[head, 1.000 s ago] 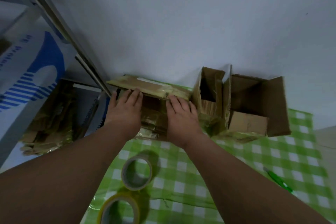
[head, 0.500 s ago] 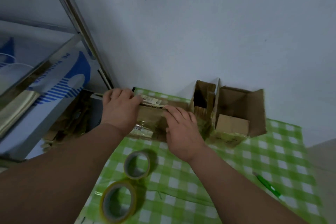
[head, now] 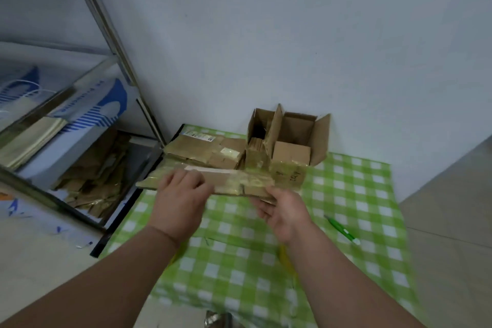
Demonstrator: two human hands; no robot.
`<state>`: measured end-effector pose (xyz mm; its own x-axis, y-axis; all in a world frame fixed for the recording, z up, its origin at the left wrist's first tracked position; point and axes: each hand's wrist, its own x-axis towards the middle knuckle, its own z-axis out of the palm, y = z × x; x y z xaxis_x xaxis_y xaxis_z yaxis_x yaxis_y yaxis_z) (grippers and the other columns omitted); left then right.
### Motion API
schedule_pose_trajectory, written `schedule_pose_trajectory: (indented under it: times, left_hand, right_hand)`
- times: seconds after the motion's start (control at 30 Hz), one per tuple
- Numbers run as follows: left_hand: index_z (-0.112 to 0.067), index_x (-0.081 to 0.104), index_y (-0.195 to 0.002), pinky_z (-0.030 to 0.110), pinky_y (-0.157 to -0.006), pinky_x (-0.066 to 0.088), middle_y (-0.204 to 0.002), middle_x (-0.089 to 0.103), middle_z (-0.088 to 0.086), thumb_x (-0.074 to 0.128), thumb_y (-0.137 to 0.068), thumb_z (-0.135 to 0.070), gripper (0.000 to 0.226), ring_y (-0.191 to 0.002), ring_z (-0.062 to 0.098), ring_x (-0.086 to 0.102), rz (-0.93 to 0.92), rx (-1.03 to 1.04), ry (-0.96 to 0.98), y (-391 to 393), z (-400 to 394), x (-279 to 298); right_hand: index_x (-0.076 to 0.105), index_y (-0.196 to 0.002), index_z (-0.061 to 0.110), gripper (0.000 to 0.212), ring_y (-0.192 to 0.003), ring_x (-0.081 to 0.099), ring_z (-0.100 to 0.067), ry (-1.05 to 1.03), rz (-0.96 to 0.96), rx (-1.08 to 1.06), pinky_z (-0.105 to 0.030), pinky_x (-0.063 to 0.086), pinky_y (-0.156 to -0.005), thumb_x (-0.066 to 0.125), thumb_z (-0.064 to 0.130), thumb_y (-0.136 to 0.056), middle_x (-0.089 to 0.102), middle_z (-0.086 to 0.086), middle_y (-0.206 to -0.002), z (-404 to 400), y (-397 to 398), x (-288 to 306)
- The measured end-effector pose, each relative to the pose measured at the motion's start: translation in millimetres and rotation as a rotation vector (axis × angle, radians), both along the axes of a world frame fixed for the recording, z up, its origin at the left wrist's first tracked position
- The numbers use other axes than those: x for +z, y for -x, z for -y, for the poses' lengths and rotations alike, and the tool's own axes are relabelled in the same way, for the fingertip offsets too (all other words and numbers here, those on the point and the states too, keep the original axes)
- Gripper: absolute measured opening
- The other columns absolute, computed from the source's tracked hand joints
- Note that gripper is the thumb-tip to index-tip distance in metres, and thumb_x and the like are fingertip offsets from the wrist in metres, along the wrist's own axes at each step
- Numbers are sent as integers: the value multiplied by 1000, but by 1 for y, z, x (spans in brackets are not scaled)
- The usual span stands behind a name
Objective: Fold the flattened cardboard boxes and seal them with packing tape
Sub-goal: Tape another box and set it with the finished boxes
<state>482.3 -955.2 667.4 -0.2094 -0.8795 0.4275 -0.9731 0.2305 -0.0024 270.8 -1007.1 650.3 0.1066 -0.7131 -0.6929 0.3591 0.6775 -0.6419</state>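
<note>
**One flat box lifted off the pile**

In the head view, we now hold a flattened cardboard box [head: 213, 181] in the air above the green checked tablecloth [head: 346, 194]. Half a second ago both our hands pressed on the pile at the back of the table; now one piece has come away from it and is nearer to us. The left hand [head: 178, 205] grips the left part of the box, with the fingers curled over its top face. The right hand [head: 285, 210] holds the right end from below, palm turned up and fingers under the cardboard. The box is still flat, with shiny tape remains on it.

The rest of the pile of flattened boxes [head: 205, 149] lies behind, against the wall, and just beside it on the right stand two opened boxes [head: 287, 141], touching each other. A green pen [head: 342, 229] lies on the cloth to the right. The tape rolls seen a moment ago are now hidden by our arms; only a yellow edge shows.

We judge that the picking step is finished and that opening the box into shape comes next; no sealing is done yet on this one.
</note>
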Motion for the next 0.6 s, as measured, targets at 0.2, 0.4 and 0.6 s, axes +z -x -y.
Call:
schedule_pose_trajectory:
  times: [0.2,0.4,0.6]
  left_hand:
    - [-31,68,-117,50,-98,36,-120,60,-1,52,-84,-58,45,-114,28,52,-194,232,-227,-1,-35,-31]
    - [-17,37,-149,48,-106,39,-150,40,17,63,-93,-41,67,-128,38,43,-1044,776,-639,-18,-20,-42]
    - [-22,49,-136,46,-98,47,-131,54,10,50,-98,-51,48,-109,32,54,-1454,800,-660,-42,-17,-46]
  right_hand:
    - [55,-124,23,40,-87,66,-22,104,-74,-10,-29,48,-59,51,-5,-95,71,-5,-110,-33,38,-7]
    - [60,-114,16,37,-84,65,-22,135,12,-2,-31,47,-66,49,-11,-92,72,-7,-100,-61,47,-26]
    - [66,-100,19,35,-79,67,-18,166,-228,26,-32,50,-73,54,-11,-86,74,1,-86,-73,27,-40]
